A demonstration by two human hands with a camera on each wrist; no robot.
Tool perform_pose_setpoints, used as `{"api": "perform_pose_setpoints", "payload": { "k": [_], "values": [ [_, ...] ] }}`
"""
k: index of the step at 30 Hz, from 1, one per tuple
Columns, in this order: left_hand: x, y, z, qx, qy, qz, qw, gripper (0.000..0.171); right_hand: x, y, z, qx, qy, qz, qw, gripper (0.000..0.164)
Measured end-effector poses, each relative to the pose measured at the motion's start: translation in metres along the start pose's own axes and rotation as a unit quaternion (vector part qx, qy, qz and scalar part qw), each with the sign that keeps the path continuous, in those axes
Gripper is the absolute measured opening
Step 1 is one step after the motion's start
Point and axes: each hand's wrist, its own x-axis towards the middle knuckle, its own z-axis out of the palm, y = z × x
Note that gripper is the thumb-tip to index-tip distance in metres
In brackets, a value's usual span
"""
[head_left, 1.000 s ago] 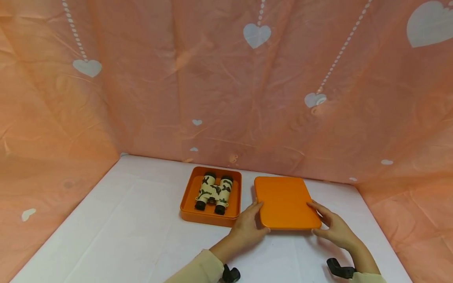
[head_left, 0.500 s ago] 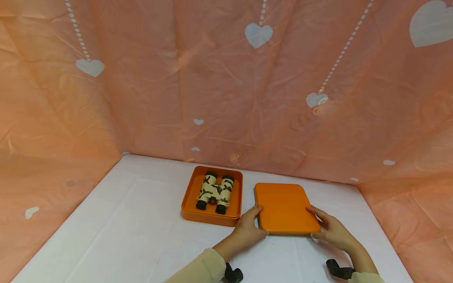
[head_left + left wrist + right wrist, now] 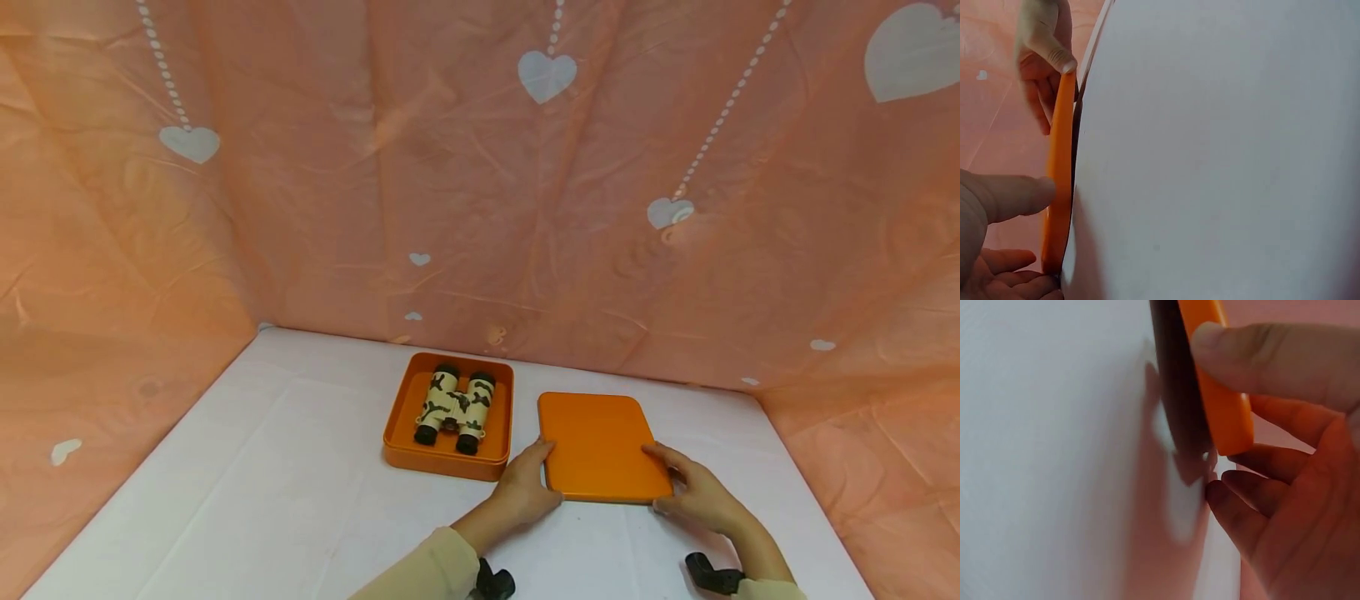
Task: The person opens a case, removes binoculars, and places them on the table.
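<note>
From where I sit, the head camera gives me a pinkish-orange backdrop printed with pale hearts, wrapping round the back and both sides of a white tabletop. Toward the back of that, left of centre, I have an open orange box, and just to its right a flat orange lid, top face up. My right wrist feed shows the lid's dark underside, so its near right corner is off the table; whether the far edge touches, I can't tell. The left hand grips the lid by its near left corner, thumb on the front rim; the right hand pinches the opposite near corner the same way. Camouflage-patterned binoculars lie inside the box, and smallest, a black device sits at the right wrist.
</note>
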Motion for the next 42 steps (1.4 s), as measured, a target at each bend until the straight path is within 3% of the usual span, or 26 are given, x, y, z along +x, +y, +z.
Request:
{"api": "perform_pose_setpoints", "payload": {
  "k": [6,14,19,24,28,31,37,42],
  "values": [
    [-0.001,0.001,-0.004,0.027,-0.021,0.009,0.9994,0.074,0.000,0.001,0.002,-0.037,0.001,0.009,0.999,0.075],
    [0.000,-0.001,-0.012,0.026,-0.050,0.017,0.9983,0.079,-0.003,0.000,0.006,-0.032,-0.007,0.017,0.999,0.077],
    [-0.005,0.003,-0.019,0.040,-0.071,0.057,0.9951,0.073,-0.004,-0.004,0.006,-0.050,0.030,-0.004,0.998,0.071],
    [-0.010,0.010,-0.034,0.079,-0.088,0.118,0.9860,0.069,-0.001,-0.016,0.003,-0.040,0.078,-0.037,0.995,0.058],
    [-0.013,0.015,-0.047,0.098,-0.082,0.169,0.9772,0.064,0.004,-0.027,0.003,-0.043,0.106,-0.060,0.992,0.053],
    [-0.014,0.017,-0.056,0.117,-0.071,0.187,0.9727,0.061,0.007,-0.034,0.005,-0.044,0.115,-0.071,0.990,0.052],
    [-0.018,0.020,-0.078,0.146,-0.046,0.175,0.9726,0.061,0.014,-0.046,0.014,-0.027,0.128,-0.069,0.989,0.049],
    [-0.018,0.014,-0.099,0.164,-0.017,0.175,0.9707,0.062,0.018,-0.056,0.022,-0.020,0.150,-0.081,0.985,0.048]
  ]
}}
